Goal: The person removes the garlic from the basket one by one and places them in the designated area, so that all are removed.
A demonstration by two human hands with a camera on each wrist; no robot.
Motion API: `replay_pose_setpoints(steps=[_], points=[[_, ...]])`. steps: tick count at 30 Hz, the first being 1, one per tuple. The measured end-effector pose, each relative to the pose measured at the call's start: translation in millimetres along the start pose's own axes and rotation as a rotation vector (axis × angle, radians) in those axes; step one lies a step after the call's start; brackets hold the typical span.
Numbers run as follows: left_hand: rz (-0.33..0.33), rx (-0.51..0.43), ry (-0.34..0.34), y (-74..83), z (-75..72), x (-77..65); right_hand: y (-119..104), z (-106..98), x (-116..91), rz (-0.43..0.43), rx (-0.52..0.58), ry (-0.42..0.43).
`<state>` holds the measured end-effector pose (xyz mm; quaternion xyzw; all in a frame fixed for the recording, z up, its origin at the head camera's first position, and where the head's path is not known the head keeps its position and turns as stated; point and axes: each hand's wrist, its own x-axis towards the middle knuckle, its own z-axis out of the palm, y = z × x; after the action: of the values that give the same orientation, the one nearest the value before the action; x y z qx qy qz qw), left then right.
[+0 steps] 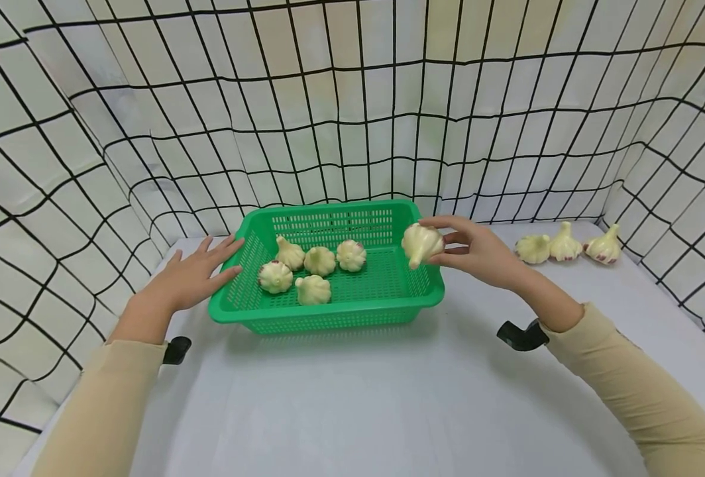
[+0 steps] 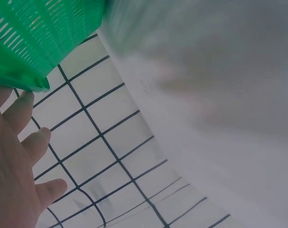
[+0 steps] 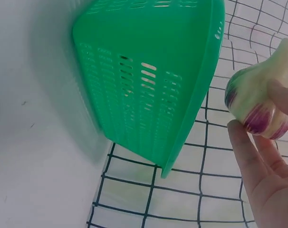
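Note:
My right hand [image 1: 478, 255] pinches a garlic bulb [image 1: 421, 244] over the right end of a green plastic basket [image 1: 328, 306]. Purple streaks mark the underside of this held garlic bulb [image 3: 263, 95] in the right wrist view, beside the basket's rim. Several other garlic bulbs lie in the left half of the basket, among them a garlic bulb [image 1: 313, 290] near the front wall. With fingers spread and straight, my left hand [image 1: 191, 275] touches the basket's left rim. The left wrist view shows its fingertips at the rim from below.
Three more garlic bulbs lie in a row on the white tabletop [image 1: 352, 397] at the back right, the middle garlic bulb [image 1: 565, 242] standing stem up. A black wire grid [image 1: 376, 119] over white sheeting rises behind the basket and along both sides.

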<state>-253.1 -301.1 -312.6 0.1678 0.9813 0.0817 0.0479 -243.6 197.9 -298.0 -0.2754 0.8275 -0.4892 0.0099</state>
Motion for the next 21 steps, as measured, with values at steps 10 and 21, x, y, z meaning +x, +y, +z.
replay_pose_setpoints(steps=[10,21], points=[[-0.002,-0.003,-0.002,-1.0,-0.1,0.5,12,-19,-12,0.05,0.142,-0.009],[0.002,0.054,0.008,1.6,-1.6,-0.3,23,-40,-33,0.116,0.094,0.047]])
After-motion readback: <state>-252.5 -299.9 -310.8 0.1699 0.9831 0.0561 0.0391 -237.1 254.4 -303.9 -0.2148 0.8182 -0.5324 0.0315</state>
